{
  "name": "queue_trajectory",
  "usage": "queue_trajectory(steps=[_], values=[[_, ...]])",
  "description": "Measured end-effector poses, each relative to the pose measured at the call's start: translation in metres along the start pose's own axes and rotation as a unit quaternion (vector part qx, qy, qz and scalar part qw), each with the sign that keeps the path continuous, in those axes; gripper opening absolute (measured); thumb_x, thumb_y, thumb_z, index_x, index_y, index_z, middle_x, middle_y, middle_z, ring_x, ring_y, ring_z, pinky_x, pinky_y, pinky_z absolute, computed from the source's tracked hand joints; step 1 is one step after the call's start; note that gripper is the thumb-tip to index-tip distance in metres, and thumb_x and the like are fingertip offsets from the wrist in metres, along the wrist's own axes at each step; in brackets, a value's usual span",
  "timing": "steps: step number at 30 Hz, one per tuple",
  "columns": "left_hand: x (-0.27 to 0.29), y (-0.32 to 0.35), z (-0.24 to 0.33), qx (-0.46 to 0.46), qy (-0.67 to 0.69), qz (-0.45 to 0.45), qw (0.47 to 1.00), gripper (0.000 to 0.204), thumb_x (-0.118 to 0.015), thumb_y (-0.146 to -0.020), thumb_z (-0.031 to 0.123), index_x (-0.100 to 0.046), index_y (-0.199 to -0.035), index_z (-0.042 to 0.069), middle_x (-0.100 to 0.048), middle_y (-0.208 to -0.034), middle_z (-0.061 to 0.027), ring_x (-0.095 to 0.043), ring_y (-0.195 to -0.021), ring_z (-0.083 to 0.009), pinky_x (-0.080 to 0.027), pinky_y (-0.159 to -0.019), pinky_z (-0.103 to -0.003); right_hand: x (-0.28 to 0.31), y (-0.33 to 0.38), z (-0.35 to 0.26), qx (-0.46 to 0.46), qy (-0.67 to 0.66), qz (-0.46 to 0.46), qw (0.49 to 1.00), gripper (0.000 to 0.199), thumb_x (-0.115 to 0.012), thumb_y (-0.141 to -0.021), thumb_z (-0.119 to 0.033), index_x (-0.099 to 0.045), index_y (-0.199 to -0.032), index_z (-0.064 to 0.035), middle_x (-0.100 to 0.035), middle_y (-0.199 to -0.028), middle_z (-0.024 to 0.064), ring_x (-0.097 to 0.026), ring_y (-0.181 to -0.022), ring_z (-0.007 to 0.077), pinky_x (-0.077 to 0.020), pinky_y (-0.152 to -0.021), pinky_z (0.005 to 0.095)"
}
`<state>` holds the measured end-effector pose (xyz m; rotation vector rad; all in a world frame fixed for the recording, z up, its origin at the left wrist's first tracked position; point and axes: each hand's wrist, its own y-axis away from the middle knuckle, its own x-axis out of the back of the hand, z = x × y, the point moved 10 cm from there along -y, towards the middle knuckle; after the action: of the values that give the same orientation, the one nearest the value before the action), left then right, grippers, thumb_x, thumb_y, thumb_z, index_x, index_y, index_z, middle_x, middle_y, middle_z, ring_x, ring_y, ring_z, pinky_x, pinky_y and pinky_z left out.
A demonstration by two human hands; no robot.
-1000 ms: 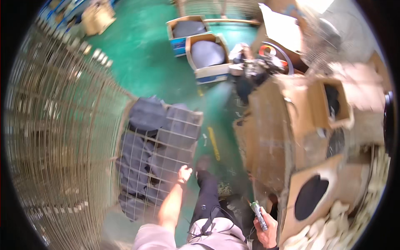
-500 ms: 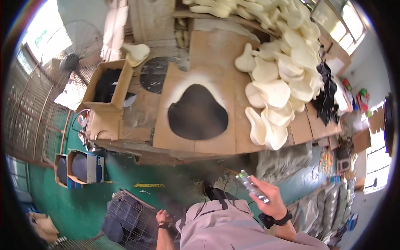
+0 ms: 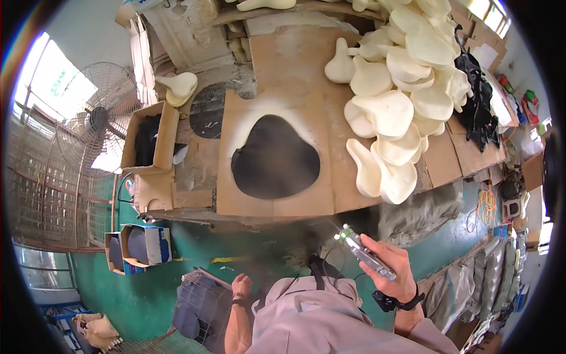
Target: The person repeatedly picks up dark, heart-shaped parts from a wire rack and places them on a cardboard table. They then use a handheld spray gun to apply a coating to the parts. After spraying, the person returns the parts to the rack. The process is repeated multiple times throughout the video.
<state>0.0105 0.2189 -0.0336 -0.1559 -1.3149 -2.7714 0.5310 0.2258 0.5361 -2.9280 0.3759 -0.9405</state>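
Observation:
My right hand is wrapped round a silver spray gun with a green ring near its nozzle. The gun is held off the table's front edge, and a faint mist hangs around the nozzle. Low beside my body, my left hand has its fingers curled in, with nothing visible in it. In front of me, a black rounded-triangular sheet lies flat on a cardboard sheet, with whitish overspray around its upper edges. To its right are piled cream foam bicycle saddle pads.
A cardboard box of black pieces stands at the table's left, with more foam saddle pads behind it. A fan is further left. Boxes of dark pieces stand below. A wire basket is near my left arm. Black material lies far right.
The view has shifted, so the far-left fan and box show more fully. My right hand still grips the spray gun below the table edge; my left hand is a little higher beside my body.

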Motion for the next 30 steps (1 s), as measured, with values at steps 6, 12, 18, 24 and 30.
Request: queue_trajectory(steps=[6, 12, 18, 24, 30], values=[[0.018, -0.016, 0.003, -0.183, -0.15, -0.073, 0.969, 0.045, -0.072, -0.089, 0.017, -0.063, -0.13, -0.001, -0.074, -0.101, -0.0126, -0.073, -0.088, -0.024, -0.057, -0.07, -0.037, -0.01, -0.016, -0.003, 0.001, -0.022, -0.059, 0.998, 0.072, -0.066, -0.069, 0.012, -0.061, -0.139, -0.0021, -0.071, -0.099, 0.0178, -0.068, -0.082, 0.0356, -0.0546, -0.075, 0.0376], [-0.002, -0.002, 0.01, -0.216, -0.163, -0.175, 0.947, 0.038, -0.073, -0.087, 0.017, -0.066, -0.119, -0.003, -0.072, -0.098, -0.0132, -0.072, -0.095, -0.0278, -0.059, -0.077, -0.04, -0.018, -0.004, 0.002, -0.019, -0.003, -0.118, 0.993, 0.069, -0.068, -0.071, 0.011, -0.062, -0.138, -0.0016, -0.071, -0.1, 0.0175, -0.069, -0.084, 0.0354, -0.0551, -0.076, 0.0372], [-0.014, 0.027, 0.015, -0.448, -0.55, -0.138, 0.692, 0.039, -0.07, -0.091, 0.018, -0.063, -0.123, -0.004, -0.07, -0.098, -0.0125, -0.069, -0.09, -0.0267, -0.059, -0.075, -0.04, 0.01, 0.011, 0.018, -0.076, 0.012, -0.068, 0.995, 0.059, -0.078, -0.078, 0.004, -0.063, -0.135, -0.0015, -0.073, -0.103, 0.0194, -0.072, -0.089, 0.035, -0.056, -0.079, 0.0364], [-0.012, -0.02, 0.005, -0.098, 0.038, -0.159, 0.982, 0.043, -0.068, -0.092, 0.009, -0.059, -0.131, -0.004, -0.071, -0.105, -0.0126, -0.07, -0.088, -0.0249, -0.058, -0.073, -0.041, 0.04, 0.026, 0.038, -0.125, 0.015, 0.04, 0.991, 0.051, -0.074, -0.083, 0.001, -0.065, -0.133, 0.0016, -0.074, -0.106, 0.021, -0.073, -0.086, 0.0295, -0.0554, -0.078, 0.0337], [0.0, -0.011, 0.024, 0.053, -0.03, -0.007, 0.998, 0.044, -0.071, -0.09, 0.015, -0.062, -0.131, 0.004, -0.072, -0.102, -0.0098, -0.07, -0.086, -0.0237, -0.056, -0.07, -0.041, 0.037, 0.008, 0.038, -0.102, -0.001, 0.091, 0.991, 0.049, -0.074, -0.083, 0.002, -0.065, -0.132, 0.001, -0.074, -0.101, 0.0187, -0.071, -0.079, 0.0252, -0.0542, -0.074, 0.0317]])
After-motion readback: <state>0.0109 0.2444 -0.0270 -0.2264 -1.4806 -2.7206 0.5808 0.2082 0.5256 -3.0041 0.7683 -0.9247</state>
